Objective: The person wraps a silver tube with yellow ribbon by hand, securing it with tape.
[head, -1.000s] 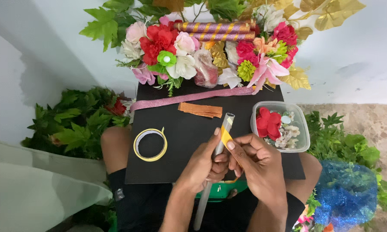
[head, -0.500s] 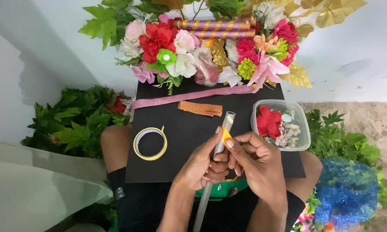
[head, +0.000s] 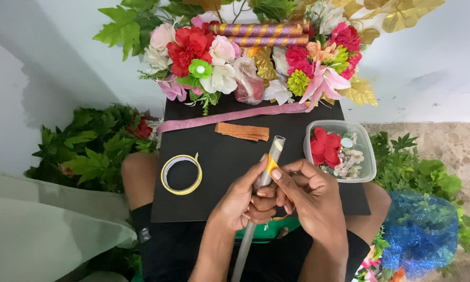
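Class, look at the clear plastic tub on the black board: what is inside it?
The tub holds a red fabric flower and a heap of small pale flowers. Anything under that heap is covered, so it cannot be seen.

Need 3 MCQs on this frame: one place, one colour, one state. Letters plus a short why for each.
1. Where does the tape roll lie on the black board?
A. left of the hands
B. inside the plastic container
C. on top of the flowers

2. What colour is the strip wrapped on the grey tube?
A. blue
B. yellow
C. white

3. How is the tube held?
A. lying free on the board
B. by the right hand only
C. by both hands

Answers: 1 A, the roll sits flat on the board, left of the left hand. 2 B, a yellow band shows near the tube's upper end. 3 C, the left hand wraps the tube and the right hand has fingers at the strip.
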